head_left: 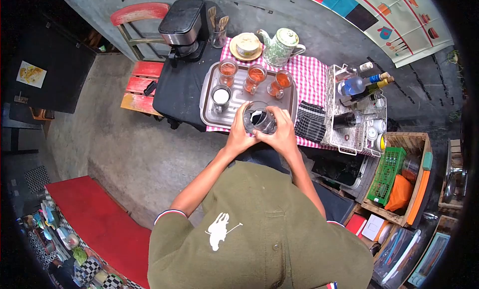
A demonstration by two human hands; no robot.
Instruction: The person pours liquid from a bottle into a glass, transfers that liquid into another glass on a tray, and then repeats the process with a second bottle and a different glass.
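Observation:
Between both my hands is a round clear glass vessel (259,115), dark inside, over the front edge of the serving tray (211,121). My left hand (240,130) wraps its left side, and my right hand (282,132) wraps the right, thumbs close together at the near side. On the tray stand three footed glasses of reddish drink: a left glass (227,73), a middle glass (255,78) and a right glass (281,82). A glass mug with white contents (220,96) stands just left of my left hand.
Behind the tray are a green speckled teapot (282,48) and a lidded bowl on a saucer (247,45). A coffee maker (182,24) stands left. To the right lie a dark checked cloth (310,121) and a wire basket (344,134) holding bottles.

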